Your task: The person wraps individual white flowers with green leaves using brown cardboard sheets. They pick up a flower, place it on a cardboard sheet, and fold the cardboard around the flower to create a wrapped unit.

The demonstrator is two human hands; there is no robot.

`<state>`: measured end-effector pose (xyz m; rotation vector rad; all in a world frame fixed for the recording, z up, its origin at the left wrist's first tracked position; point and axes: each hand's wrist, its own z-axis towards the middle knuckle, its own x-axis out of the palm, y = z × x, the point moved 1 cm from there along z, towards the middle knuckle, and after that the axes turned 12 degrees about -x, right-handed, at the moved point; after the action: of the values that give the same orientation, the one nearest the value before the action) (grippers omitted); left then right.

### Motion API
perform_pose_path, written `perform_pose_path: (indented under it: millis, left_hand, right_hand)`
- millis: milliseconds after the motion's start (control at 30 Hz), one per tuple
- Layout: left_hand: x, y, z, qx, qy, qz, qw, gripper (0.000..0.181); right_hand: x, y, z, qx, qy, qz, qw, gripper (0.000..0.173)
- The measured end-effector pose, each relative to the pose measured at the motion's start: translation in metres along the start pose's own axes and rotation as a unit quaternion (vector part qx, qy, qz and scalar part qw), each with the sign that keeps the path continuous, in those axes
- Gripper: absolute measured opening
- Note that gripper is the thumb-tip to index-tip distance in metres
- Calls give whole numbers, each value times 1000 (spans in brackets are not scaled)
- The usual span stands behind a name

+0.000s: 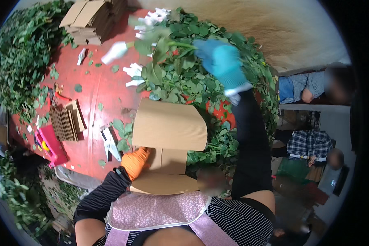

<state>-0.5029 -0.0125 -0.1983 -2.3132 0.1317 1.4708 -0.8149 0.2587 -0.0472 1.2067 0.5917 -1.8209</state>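
My right hand (223, 60), in a blue knit-cuffed glove and blurred, grips a green leafy rose stem (183, 45) over the leaf pile. On the stem's left end is a flower bud in a white net sleeve (115, 53). In an orange glove, my left hand (136, 163) rests at the left side of a bent cardboard sheet (170, 124) in front of me. Its fingertips reach inside the fold; whether they pinch the cardboard is hidden. The sheet's far flap curls up, and its near flap (167, 183) lies against my flowered apron.
Netted stems (133, 73) lie among leaves on the red table (92, 77). Around them are a cardboard stack (87, 21), smaller cardboard pieces (63, 121), a white-handled tool (110, 144), a pink holder (53, 147) and a heap of foliage (18, 58). Other people sit at right.
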Motion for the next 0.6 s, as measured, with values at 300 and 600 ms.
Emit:
perform_pose_path:
  millis: [300, 600]
  left_hand:
    - [-19, 27, 8, 108, -78, -269, 954, 42]
    - [-3, 35, 28, 84, -92, -188, 974, 39]
  right_hand:
    - [-60, 193, -123, -12, 257, 66, 964, 37]
    - [-87, 262, -187, 75, 203, 88, 972, 41]
